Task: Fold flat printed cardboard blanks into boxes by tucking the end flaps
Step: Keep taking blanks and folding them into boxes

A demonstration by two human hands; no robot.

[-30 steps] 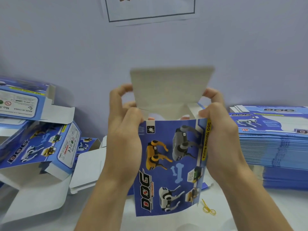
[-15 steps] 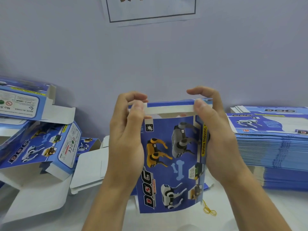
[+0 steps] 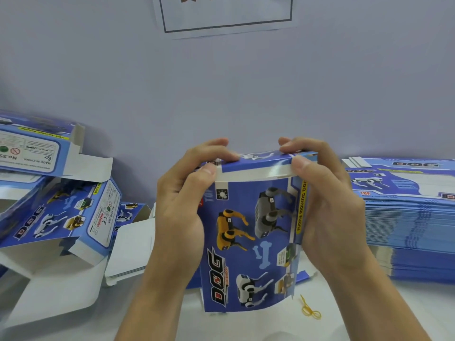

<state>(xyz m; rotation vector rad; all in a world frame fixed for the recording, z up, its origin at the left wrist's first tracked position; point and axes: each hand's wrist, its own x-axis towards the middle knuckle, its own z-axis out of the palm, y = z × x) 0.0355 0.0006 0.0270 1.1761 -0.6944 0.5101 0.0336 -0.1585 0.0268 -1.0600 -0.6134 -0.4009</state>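
I hold a blue printed box with robot dogs and the word DOG upright in front of me. My left hand grips its left side, thumb on the top left corner. My right hand grips the right side, fingers over the top edge. The top flap is folded down over the upper end, and its white tuck edge shows along the front. The box's lower end is open near the table.
A tall stack of flat blue blanks lies at the right. Several folded boxes with open flaps are piled at the left. A yellow rubber band lies on the white table. A grey wall with a paper sign stands behind.
The top flap stood upright a second ago; it has been folded forward and pressed down over the box's upper end. Both hands shifted up to the top corners.
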